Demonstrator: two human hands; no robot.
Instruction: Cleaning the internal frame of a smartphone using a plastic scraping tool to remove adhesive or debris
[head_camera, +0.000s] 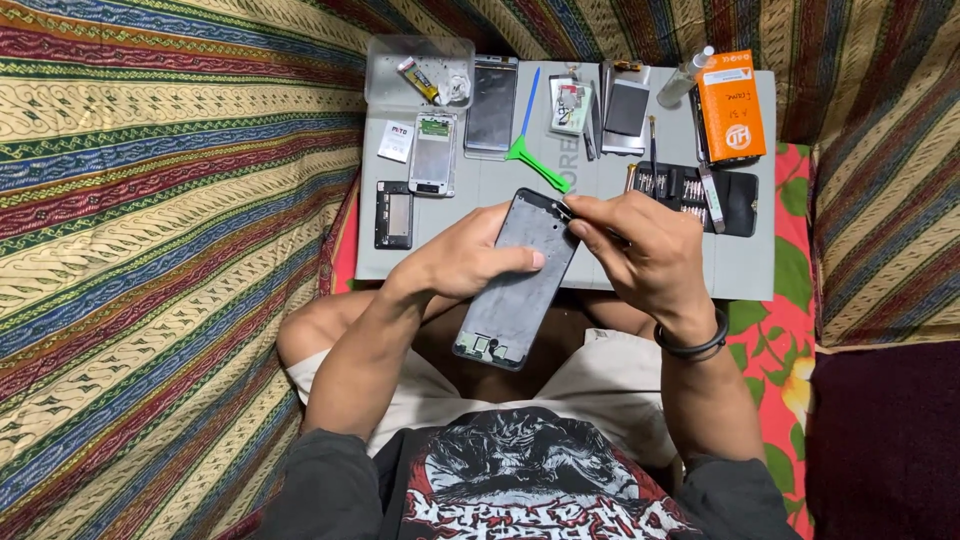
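Observation:
My left hand (468, 255) grips a dark grey phone frame (520, 285) from its left edge, thumb laid across its face, holding it tilted over my lap. My right hand (640, 250) pinches a thin dark tool (565, 213) whose tip meets the frame's upper right corner. A black band circles my right wrist. The far end of the tool is hidden in my fingers.
A grey work mat (740, 270) lies ahead with phone parts: a silver back housing (433, 152), a screen panel (491, 105), a small black board (393, 214), a green pry tool (537, 165), a black screwdriver bit case (700, 192), an orange box (731, 105), a clear plastic lid (420, 70). Striped cloth surrounds.

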